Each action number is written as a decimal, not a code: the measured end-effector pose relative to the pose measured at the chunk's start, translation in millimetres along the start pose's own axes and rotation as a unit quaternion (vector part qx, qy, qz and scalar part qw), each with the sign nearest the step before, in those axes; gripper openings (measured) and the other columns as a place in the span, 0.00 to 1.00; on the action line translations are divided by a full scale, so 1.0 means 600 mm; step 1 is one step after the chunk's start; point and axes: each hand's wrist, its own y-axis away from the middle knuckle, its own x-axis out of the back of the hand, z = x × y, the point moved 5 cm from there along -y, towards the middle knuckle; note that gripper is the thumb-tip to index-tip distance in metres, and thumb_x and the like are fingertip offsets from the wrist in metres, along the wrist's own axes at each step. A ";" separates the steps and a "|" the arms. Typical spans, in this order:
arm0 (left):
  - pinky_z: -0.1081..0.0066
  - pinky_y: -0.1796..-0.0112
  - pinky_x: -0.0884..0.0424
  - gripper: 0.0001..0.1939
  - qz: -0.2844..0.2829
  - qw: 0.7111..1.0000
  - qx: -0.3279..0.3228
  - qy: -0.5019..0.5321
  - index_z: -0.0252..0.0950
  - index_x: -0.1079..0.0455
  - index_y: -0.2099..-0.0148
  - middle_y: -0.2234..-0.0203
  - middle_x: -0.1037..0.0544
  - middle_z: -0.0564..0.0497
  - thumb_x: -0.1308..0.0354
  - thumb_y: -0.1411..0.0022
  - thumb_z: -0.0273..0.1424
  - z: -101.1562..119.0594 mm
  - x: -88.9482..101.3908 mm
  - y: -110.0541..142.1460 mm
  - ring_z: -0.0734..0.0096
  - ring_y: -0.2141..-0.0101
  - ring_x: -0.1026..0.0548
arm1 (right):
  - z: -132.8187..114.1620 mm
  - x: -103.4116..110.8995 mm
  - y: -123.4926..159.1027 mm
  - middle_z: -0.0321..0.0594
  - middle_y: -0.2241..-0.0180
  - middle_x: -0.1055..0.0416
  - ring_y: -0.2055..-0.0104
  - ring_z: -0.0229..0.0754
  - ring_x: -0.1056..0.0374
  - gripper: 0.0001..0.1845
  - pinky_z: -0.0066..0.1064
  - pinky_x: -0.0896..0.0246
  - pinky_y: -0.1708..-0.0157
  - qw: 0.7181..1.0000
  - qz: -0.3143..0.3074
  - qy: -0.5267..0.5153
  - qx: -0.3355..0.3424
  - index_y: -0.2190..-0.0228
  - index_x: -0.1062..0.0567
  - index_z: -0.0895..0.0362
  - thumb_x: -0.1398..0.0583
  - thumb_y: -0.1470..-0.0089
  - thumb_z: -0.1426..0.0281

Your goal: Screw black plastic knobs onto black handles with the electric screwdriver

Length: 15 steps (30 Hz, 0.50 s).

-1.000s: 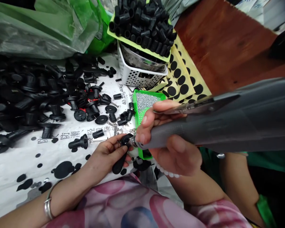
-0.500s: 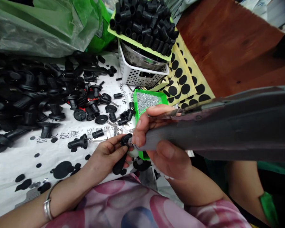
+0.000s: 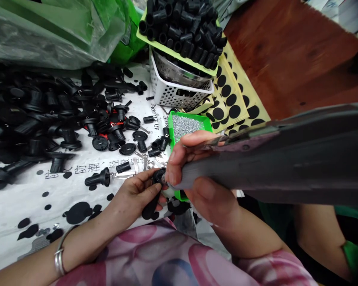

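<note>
Between the thumb and fingers of my left hand (image 3: 137, 194) is a black plastic part (image 3: 150, 206) with a round head and a longer piece pointing down. My right hand (image 3: 209, 190) is wrapped round a grey power screwdriver (image 3: 250, 165), which lies sideways across the view. Its tip meets the round head of the plastic part; the exact contact point is small and partly hidden by fingers. Behind my right hand, a green tray (image 3: 207, 124) holds many tiny silvery pieces (image 3: 185, 126), probably screws. Thin metal strips (image 3: 141, 159) lie near my left fingertips.
Black plastic parts (image 3: 35, 115) are heaped at the left. A white perforated basket (image 3: 181, 95) carries a yellow-green tray (image 3: 179, 51) of black tubes. Yellow sheets with black discs (image 3: 234, 111) lie beside it. Another person's arm (image 3: 319, 238) shows at lower right.
Both hands keep their grip, with the screwdriver tip still at the plastic part. The screwdriver's rear end and the view have shifted slightly; the other person's arm has moved a little right.
</note>
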 end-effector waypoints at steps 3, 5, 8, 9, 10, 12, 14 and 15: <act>0.75 0.77 0.30 0.25 0.000 1.000 -0.002 -0.002 0.30 0.30 0.54 0.80 0.25 0.55 0.32 0.56 0.30 -0.002 0.002 0.000 0.73 0.78 0.27 | 0.003 -0.001 -0.002 0.35 0.66 0.38 0.76 0.34 0.41 0.15 0.31 0.43 0.77 1.000 -0.005 0.007 0.012 0.57 0.32 0.46 0.39 0.48 0.62; 0.76 0.78 0.31 0.22 -0.006 1.000 -0.005 0.000 0.31 0.28 0.56 0.82 0.25 0.56 0.33 0.56 0.29 -0.005 0.002 0.000 0.74 0.79 0.28 | 0.008 0.001 -0.002 0.35 0.66 0.38 0.75 0.35 0.40 0.14 0.32 0.42 0.76 1.000 0.000 0.018 0.008 0.58 0.32 0.46 0.39 0.47 0.62; 0.78 0.79 0.32 0.14 -0.009 1.000 -0.017 0.001 0.33 0.27 0.63 0.83 0.26 0.57 0.34 0.55 0.28 -0.007 0.002 0.000 0.76 0.81 0.29 | 0.012 0.002 0.000 0.34 0.69 0.37 0.75 0.36 0.39 0.12 0.32 0.40 0.76 0.999 0.011 0.033 0.018 0.59 0.32 0.47 0.39 0.47 0.62; 0.78 0.80 0.32 0.10 -0.008 1.000 -0.022 0.000 0.33 0.27 0.67 0.83 0.26 0.57 0.34 0.55 0.28 -0.006 0.001 0.001 0.77 0.81 0.29 | 0.011 0.001 0.001 0.34 0.69 0.37 0.76 0.36 0.38 0.12 0.32 0.39 0.77 0.999 0.013 0.038 0.028 0.60 0.32 0.47 0.40 0.47 0.62; 0.78 0.80 0.32 0.07 -0.006 1.000 -0.025 -0.002 0.34 0.28 0.71 0.83 0.26 0.57 0.35 0.55 0.28 -0.005 0.000 0.001 0.77 0.81 0.29 | 0.011 0.000 0.002 0.34 0.70 0.36 0.76 0.36 0.38 0.11 0.32 0.39 0.78 0.998 0.014 0.043 0.039 0.60 0.32 0.47 0.40 0.47 0.63; 0.77 0.79 0.31 0.08 -0.007 1.000 -0.029 -0.001 0.34 0.31 0.78 0.84 0.28 0.56 0.35 0.56 0.29 -0.001 -0.002 0.003 0.76 0.81 0.30 | 0.010 -0.002 0.005 0.34 0.71 0.35 0.77 0.36 0.37 0.11 0.31 0.39 0.79 0.996 0.018 0.055 0.062 0.61 0.32 0.48 0.40 0.47 0.65; 0.76 0.79 0.31 0.09 -0.010 0.999 -0.029 0.009 0.34 0.33 0.80 0.85 0.28 0.56 0.34 0.58 0.30 0.002 -0.003 0.004 0.76 0.82 0.30 | 0.011 -0.001 0.007 0.33 0.71 0.35 0.77 0.36 0.37 0.10 0.31 0.38 0.79 0.994 0.033 0.081 0.064 0.62 0.32 0.49 0.40 0.49 0.68; 0.76 0.79 0.31 0.09 -0.010 0.999 -0.028 0.014 0.34 0.32 0.79 0.85 0.28 0.56 0.34 0.58 0.30 0.002 -0.003 0.004 0.75 0.82 0.30 | 0.014 -0.001 0.007 0.33 0.71 0.35 0.77 0.37 0.37 0.10 0.32 0.37 0.78 0.993 0.035 0.096 0.053 0.63 0.32 0.49 0.40 0.49 0.69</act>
